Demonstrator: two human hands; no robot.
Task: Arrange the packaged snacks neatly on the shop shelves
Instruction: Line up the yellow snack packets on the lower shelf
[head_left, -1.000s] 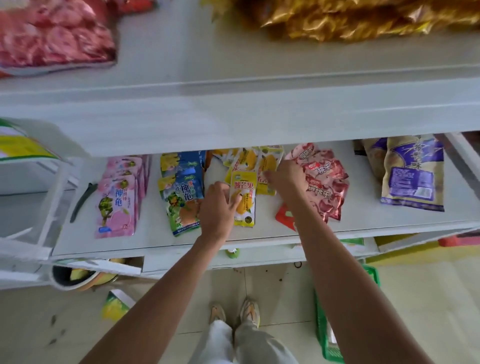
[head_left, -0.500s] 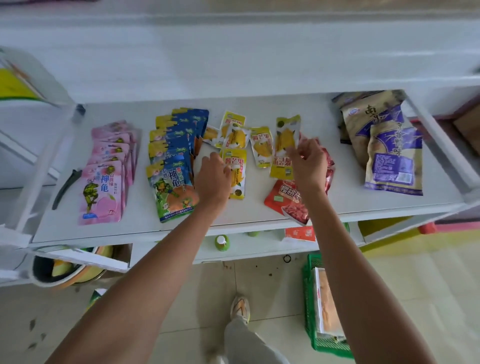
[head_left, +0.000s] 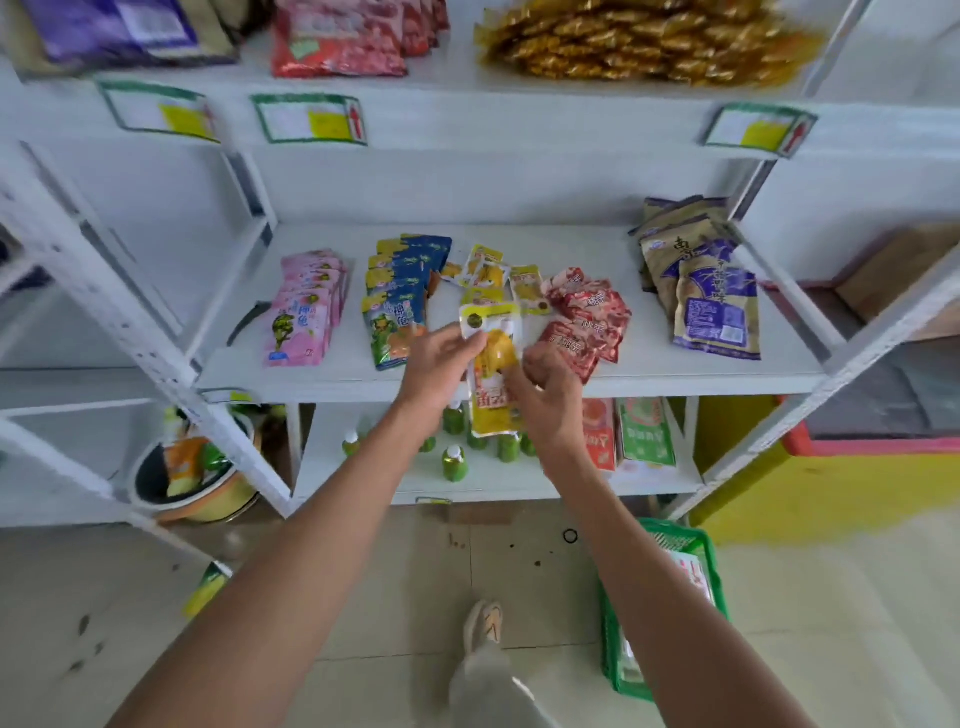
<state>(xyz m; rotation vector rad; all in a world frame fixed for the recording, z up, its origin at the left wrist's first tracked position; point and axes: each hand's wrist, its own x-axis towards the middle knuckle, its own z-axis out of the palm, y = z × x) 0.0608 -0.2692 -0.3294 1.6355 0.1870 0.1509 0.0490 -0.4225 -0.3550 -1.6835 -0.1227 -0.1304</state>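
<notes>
Now lifted clear of the middle shelf (head_left: 675, 371) — yellow mango packet (head_left: 492, 364) up in front of its edge, pinched by left hand (head_left: 435, 366) and right hand (head_left: 550, 400) together — presumably for straightening, loose yellow packets (head_left: 511, 283) left scattered behind.

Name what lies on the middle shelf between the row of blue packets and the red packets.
Small yellow snack packets lie loosely scattered there, shown in the head view; both hands hold another yellow packet in front.
</notes>
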